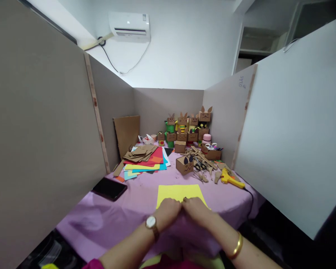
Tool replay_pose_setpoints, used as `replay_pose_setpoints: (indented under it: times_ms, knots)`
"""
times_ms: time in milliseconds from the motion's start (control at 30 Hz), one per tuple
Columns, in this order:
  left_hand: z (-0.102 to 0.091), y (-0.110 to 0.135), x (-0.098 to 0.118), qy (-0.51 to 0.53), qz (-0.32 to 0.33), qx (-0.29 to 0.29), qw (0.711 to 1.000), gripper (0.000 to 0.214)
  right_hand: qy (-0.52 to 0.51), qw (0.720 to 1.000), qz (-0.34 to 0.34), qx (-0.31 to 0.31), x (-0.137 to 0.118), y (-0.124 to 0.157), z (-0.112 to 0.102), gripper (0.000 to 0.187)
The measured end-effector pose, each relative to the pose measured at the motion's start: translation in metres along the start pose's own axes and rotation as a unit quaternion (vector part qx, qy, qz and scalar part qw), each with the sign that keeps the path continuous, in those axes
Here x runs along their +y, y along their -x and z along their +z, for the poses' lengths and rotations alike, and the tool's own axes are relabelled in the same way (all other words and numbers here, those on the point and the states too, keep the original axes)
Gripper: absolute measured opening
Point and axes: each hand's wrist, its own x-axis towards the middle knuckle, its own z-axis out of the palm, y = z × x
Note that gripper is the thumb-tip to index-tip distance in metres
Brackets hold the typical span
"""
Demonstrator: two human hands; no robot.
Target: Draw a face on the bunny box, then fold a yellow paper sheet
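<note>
A yellow sheet of paper [182, 191] lies at the front of the table, its near part hidden by my hands. My left hand [169, 210], with a watch on its wrist, is closed at the sheet's near edge, left of its middle. Against it, knuckle to knuckle, rests my right hand [195, 211], also closed on that edge; a gold bangle circles that arm. The fingertips of both hands are hidden beneath. Just beyond the sheet stands a small cardboard box with a drawn face and dark ears [184, 165].
A phone [110, 188] lies left, before stacked coloured paper [145, 165] and cardboard pieces [140, 152]. Scissors [201, 164] and cardboard scraps sit right, near a yellow glue gun [232, 178] with its cord. Several cardboard animal figures [182, 119] stand behind. Panels [168, 101] enclose the table.
</note>
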Motion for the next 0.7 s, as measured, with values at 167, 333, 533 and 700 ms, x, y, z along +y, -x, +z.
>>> replay_pose_setpoints:
  times_ms: [167,333,533,700]
  knots:
    - [0.034,0.019,0.004,-0.033,0.029,0.1,0.994,0.033,0.042,0.989,0.023,0.138,-0.02,0.014,0.044,0.033]
    - [0.038,0.033,-0.014,-0.058,0.049,0.124,0.989,0.034,0.069,0.969,-0.013,0.238,0.003,0.036,0.065,0.037]
    - [0.04,0.052,-0.033,-0.046,0.074,0.145,0.986,0.052,0.094,0.95,-0.049,0.293,0.034,0.067,0.068,0.049]
    - [0.046,0.072,-0.058,-0.007,0.069,0.151,0.986,0.058,0.079,0.948,-0.08,0.297,0.04,0.072,0.064,0.055]
